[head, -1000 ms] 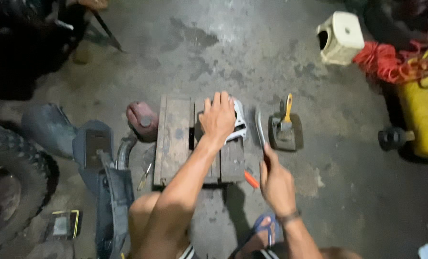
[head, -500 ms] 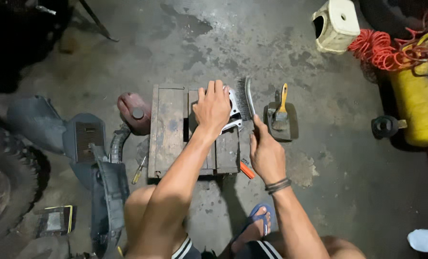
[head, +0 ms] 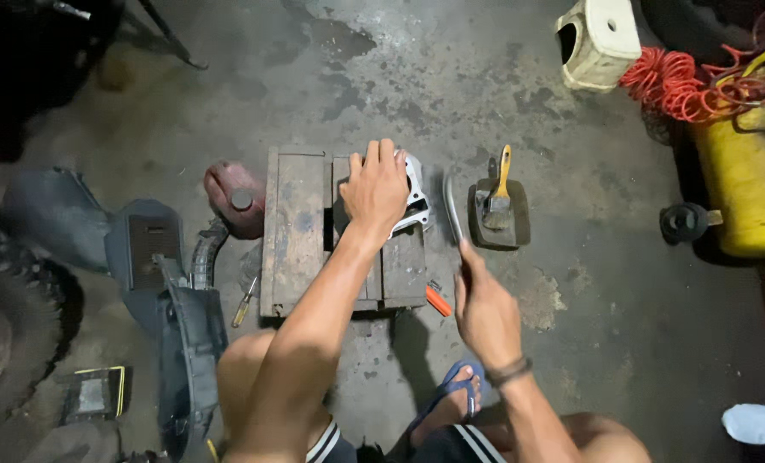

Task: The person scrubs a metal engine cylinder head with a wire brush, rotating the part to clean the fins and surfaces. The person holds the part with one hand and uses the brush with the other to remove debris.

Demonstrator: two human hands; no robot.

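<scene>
My left hand (head: 377, 187) lies flat on a silver metal engine part (head: 416, 194), pressing it onto a low wooden bench (head: 298, 231). My right hand (head: 485, 310) is closed on the near end of a thin curved metal blade (head: 452, 206). The blade points away from me, just right of the bench and close to the metal part. I cannot tell whether its tip touches the part. An orange-handled tool (head: 438, 301) lies at the bench's near right corner, just left of my right hand.
A yellow-handled brush (head: 502, 178) rests in a dark tray (head: 519, 225) right of the blade. A red canister (head: 235, 199), a screwdriver (head: 243, 303) and dark plastic panels (head: 177, 300) lie left. A yellow tank (head: 747, 184), a red coiled hose (head: 672, 84) and a tyre (head: 5, 317) flank the floor.
My right hand has drawn back toward me with the blade, away from the metal part. My left hand has stayed pressed on the part.
</scene>
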